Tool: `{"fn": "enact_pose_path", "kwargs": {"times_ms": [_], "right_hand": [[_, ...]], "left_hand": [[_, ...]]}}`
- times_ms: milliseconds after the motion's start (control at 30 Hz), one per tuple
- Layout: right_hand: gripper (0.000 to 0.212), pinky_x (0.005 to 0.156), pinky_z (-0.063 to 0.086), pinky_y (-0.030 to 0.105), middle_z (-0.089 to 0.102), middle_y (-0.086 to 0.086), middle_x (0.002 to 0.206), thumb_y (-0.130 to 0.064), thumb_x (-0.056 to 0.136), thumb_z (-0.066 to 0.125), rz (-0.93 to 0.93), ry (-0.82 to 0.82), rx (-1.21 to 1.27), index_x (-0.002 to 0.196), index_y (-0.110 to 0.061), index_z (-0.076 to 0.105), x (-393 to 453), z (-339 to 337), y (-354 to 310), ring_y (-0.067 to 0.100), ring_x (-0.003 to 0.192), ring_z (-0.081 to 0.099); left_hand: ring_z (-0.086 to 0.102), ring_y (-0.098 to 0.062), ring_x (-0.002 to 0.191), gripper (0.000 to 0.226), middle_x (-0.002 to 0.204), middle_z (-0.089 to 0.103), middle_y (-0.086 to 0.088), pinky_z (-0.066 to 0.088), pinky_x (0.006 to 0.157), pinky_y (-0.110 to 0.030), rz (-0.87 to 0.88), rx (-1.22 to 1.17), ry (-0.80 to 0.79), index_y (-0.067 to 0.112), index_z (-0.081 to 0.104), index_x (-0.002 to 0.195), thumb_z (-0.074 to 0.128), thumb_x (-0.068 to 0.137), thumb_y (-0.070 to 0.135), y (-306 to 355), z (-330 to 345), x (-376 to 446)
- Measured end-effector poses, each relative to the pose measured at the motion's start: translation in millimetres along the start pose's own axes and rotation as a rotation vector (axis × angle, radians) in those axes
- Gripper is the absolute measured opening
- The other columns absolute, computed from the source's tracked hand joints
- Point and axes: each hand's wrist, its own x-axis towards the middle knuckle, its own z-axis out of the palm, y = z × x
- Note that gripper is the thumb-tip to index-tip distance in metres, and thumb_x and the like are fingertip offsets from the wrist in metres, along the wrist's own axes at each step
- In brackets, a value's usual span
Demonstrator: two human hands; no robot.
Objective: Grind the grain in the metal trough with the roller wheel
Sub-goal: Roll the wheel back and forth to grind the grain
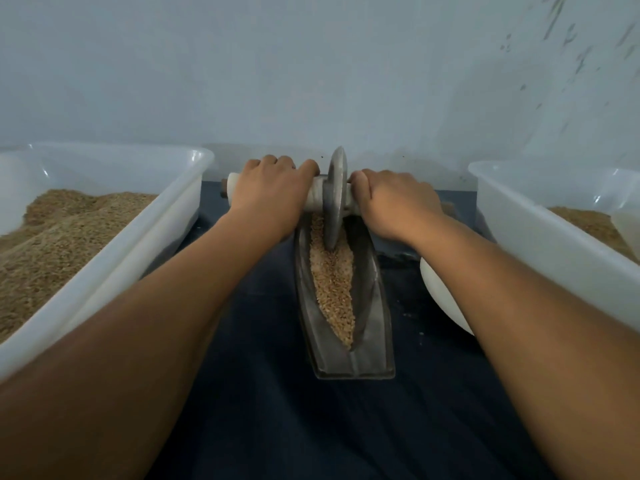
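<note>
Near: dark blue cloth (pixel 346 427) covers the table. On it, long boat-shaped grey metal trough (pixel 372 306), centre, holding pale brown grain (pixel 334 289) along its groove. Far end of trough: grey metal disc roller wheel (pixel 335 199) stands upright, edge down in grain. L hand (pixel 273 188) grip clenched round white axle handle (pixel 317 197) left of disc; R hand (pixel 394 202) grip clenched round axle on the other side. Translucent white plastic tubs w/ brown grain flank: left tub (pixel 145 244), right tub (pixel 540 237). White bowl (pixel 440 289) under R forearm.
</note>
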Motion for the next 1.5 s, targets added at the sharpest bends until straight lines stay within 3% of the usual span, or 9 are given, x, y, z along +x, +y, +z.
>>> {"fn": "enact_pose_path", "kwargs": {"times_ms": [200, 333, 500, 767, 867, 1033, 1233, 1367, 1500], "right_hand": [[0.036, 0.067, 0.028, 0.039, 0.036, -0.007, 0.071, -0.042, 0.106, 0.014, -0.001, 0.055, -0.012, 0.092, -0.027, 0.044, -19.2, -2.9, -6.5, 0.025, 0.074, 0.041], [0.038, 0.072, 0.027, 0.038, 0.047, -0.006, 0.082, -0.042, 0.107, 0.014, -0.011, 0.094, 0.022, 0.09, -0.029, 0.046, -42.4, -7.1, -9.6, 0.023, 0.076, 0.041], [0.045, 0.073, 0.034, 0.039, 0.054, -0.005, 0.082, -0.043, 0.107, 0.014, -0.05, 0.076, 0.03, 0.089, -0.026, 0.051, -69.5, -18.0, -12.2, 0.024, 0.078, 0.052], [0.036, 0.068, 0.032, 0.036, 0.06, -0.012, 0.08, -0.046, 0.103, 0.024, -0.111, 0.127, 0.141, 0.083, -0.035, 0.053, -110.5, -41.3, -18.1, 0.017, 0.077, 0.057], [0.044, 0.068, 0.033, 0.036, 0.067, -0.01, 0.082, -0.048, 0.096, 0.026, -0.089, 0.155, 0.174, 0.087, -0.031, 0.065, -117.0, -47.9, -20.4, 0.017, 0.078, 0.059], [0.05, 0.07, 0.04, 0.038, 0.063, -0.008, 0.072, -0.05, 0.095, 0.023, -0.084, 0.186, 0.189, 0.079, -0.026, 0.064, -117.9, -49.3, -24.8, 0.017, 0.07, 0.056], [0.046, 0.073, 0.038, 0.04, 0.05, -0.012, 0.068, -0.049, 0.102, 0.017, -0.067, 0.196, 0.118, 0.072, -0.03, 0.047, -107.2, -30.0, -24.7, 0.017, 0.068, 0.05], [0.043, 0.074, 0.037, 0.04, 0.049, -0.01, 0.077, -0.046, 0.106, 0.019, -0.042, 0.188, 0.095, 0.081, -0.027, 0.049, -88.2, -16.9, -17.9, 0.024, 0.082, 0.054], [0.039, 0.074, 0.033, 0.041, 0.062, -0.002, 0.096, -0.049, 0.106, 0.016, -0.041, 0.159, 0.075, 0.09, -0.031, 0.046, -64.0, -9.1, -12.7, 0.031, 0.097, 0.057]], "left_hand": [[0.064, -0.034, 0.093, 0.054, 0.101, 0.065, -0.009, 0.034, 0.067, -0.037, -0.048, 0.044, -0.034, 0.022, 0.042, 0.13, 0.069, 0.083, 0.013, 4.7, -8.6, -18.0], [0.062, -0.03, 0.084, 0.048, 0.09, 0.06, -0.007, 0.033, 0.06, -0.037, -0.068, 0.062, -0.031, 0.022, 0.043, 0.128, 0.066, 0.086, 0.013, 11.2, -16.8, -39.4], [0.061, -0.029, 0.094, 0.04, 0.1, 0.06, -0.007, 0.037, 0.064, -0.038, -0.05, 0.025, -0.106, 0.02, 0.048, 0.125, 0.064, 0.089, 0.015, 14.7, -33.9, -59.1], [0.048, -0.021, 0.074, 0.013, 0.074, 0.041, 0.0, 0.039, 0.064, -0.034, 0.0, 0.11, -0.206, 0.016, 0.057, 0.097, 0.065, 0.086, 0.013, 23.1, -68.4, -83.5], [0.03, -0.015, 0.056, 0.03, 0.066, 0.032, 0.001, 0.034, 0.056, -0.031, 0.009, 0.124, -0.199, 0.017, 0.039, 0.07, 0.066, 0.084, 0.015, 27.0, -80.9, -89.6], [0.026, -0.013, 0.053, 0.041, 0.066, 0.034, 0.002, 0.032, 0.056, -0.032, 0.03, 0.103, -0.216, 0.022, 0.032, 0.064, 0.071, 0.078, 0.024, 21.2, -92.0, -95.1], [0.036, -0.017, 0.064, 0.022, 0.07, 0.033, 0.001, 0.035, 0.061, -0.034, -0.032, 0.034, -0.301, 0.016, 0.043, 0.088, 0.065, 0.085, 0.014, 23.4, -78.2, -89.4], [0.054, -0.026, 0.087, 0.061, 0.097, 0.058, -0.008, 0.033, 0.066, -0.037, -0.041, 0.046, -0.274, 0.006, 0.032, 0.14, 0.062, 0.088, 0.009, 22.6, -61.3, -76.3], [0.056, -0.035, 0.114, 0.072, 0.124, 0.057, -0.014, 0.039, 0.078, -0.043, -0.027, 0.043, -0.21, 0.006, 0.019, 0.149, 0.059, 0.088, 0.006, 17.9, -37.7, -55.2]]}}
